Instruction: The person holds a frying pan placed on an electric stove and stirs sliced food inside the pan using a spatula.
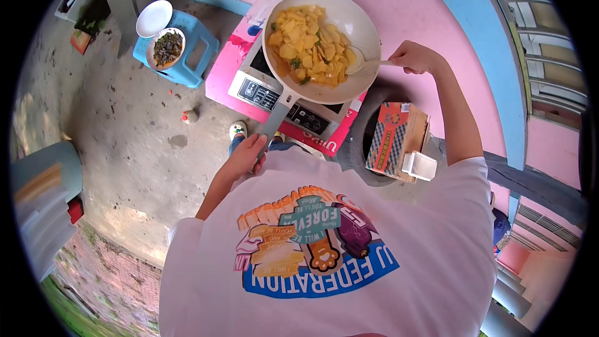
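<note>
My left hand is wrapped round the grey handle of a pale wok. Sliced yellow potatoes with some green pieces fill much of the pan. In my right hand is the handle of a light-coloured spatula, its head resting at the right side of the food. Beneath the wok sits an induction cooker with a black control panel, partly covered by the pan. The cooker stands on a pink box.
On a blue stool at the left are a bowl of dark food and a white plate. An orange and brown carton with a small white container stands at the right. A pink wall runs behind the cooker.
</note>
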Motion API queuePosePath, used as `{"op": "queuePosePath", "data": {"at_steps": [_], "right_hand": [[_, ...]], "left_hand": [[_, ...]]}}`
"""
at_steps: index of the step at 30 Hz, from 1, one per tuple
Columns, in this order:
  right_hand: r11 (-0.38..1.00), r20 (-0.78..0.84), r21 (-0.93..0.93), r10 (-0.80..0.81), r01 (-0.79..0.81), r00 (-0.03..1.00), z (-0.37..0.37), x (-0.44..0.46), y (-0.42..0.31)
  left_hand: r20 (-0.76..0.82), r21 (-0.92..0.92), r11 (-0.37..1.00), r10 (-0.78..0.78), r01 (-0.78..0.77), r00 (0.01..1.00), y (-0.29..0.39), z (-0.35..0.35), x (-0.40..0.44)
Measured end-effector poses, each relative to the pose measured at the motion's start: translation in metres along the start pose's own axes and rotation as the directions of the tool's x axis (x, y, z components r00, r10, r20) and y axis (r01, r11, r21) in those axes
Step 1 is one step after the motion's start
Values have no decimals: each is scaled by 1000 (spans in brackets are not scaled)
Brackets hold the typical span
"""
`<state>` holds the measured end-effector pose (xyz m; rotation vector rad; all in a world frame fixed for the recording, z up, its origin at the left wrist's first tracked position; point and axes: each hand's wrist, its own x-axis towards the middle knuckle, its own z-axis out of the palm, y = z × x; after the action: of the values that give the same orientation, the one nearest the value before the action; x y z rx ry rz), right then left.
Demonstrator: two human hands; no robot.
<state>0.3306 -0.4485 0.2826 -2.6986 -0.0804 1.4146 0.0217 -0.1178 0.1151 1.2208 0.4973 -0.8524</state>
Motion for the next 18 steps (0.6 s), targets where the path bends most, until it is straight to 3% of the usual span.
{"op": "queuePosePath", "data": {"at_steps": [2,3,5,6,8,10,12,13,15,18], "right_hand": [[956,-26,283,-74,78,997,27,18,5],[956,-28,282,-77,82,997,44,28,7],[822,-262,443,-262,357,929,74,41,5],[819,-263,446,-265,361,928,83,33,-6],[894,-477,112,-335,434,813,101,13,-26],[896,-511,33,-365,442,778,115,-8,-28],[831,-587,-438,-554,344,591,127,-33,-28],[837,-593,-428,-545,341,593,130,-51,-31],[817,-516,-562,-469,130,717,123,-85,-41],[789,-453,-605,-451,107,769,98,-112,-31]], "left_hand": [[15,-4,1000,23,-23,1000,-4,-2,3],[29,-9,999,43,-42,999,-6,-3,5],[33,-27,999,36,-36,999,-8,-3,6],[41,-45,999,26,-25,999,-7,-3,6],[37,-54,999,-2,4,999,-1,-1,0],[41,-60,998,-33,35,999,2,0,-2],[21,-31,999,-22,23,1000,0,0,1],[25,-21,999,-27,28,999,1,-1,-1],[24,-20,999,-38,38,999,6,0,-4],[37,-14,1000,-24,24,999,9,0,-6]]}}
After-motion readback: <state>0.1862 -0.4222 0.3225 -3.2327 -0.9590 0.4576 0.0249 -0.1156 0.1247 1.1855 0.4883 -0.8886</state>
